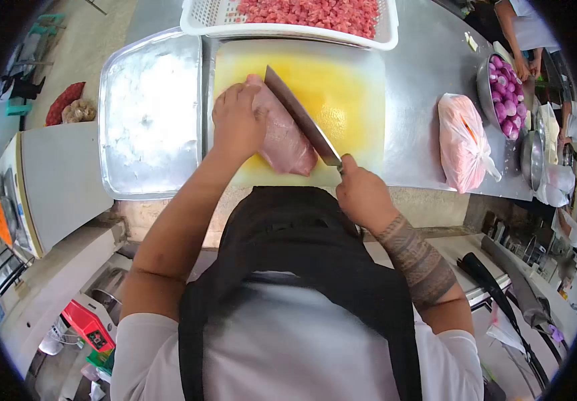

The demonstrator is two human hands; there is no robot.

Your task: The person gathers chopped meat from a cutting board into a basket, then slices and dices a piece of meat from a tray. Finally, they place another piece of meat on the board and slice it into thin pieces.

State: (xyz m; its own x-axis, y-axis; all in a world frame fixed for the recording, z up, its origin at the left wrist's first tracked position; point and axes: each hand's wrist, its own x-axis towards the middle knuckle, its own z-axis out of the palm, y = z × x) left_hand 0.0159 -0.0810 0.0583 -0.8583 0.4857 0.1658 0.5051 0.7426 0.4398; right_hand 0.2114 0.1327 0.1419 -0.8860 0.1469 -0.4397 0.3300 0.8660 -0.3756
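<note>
A pink slab of raw meat (282,134) lies lengthwise on the yellow-stained white cutting board (362,73). My left hand (238,120) grips its left side near the far end, fingers curled over the top. In my right hand (363,192) is the handle of a cleaver (302,115), fingers wrapped round it. The broad blade slants up and left along the meat's right side, its tip by the far end of the slab and overlapping it in this view.
Left of the board is a shiny metal tray (151,113). A white basket (387,33) of diced meat (312,17) stands behind it. To the right are a filled plastic bag (462,144) and a bowl of peeled purple onions (506,97). Another person's hands (528,67) work at the far right.
</note>
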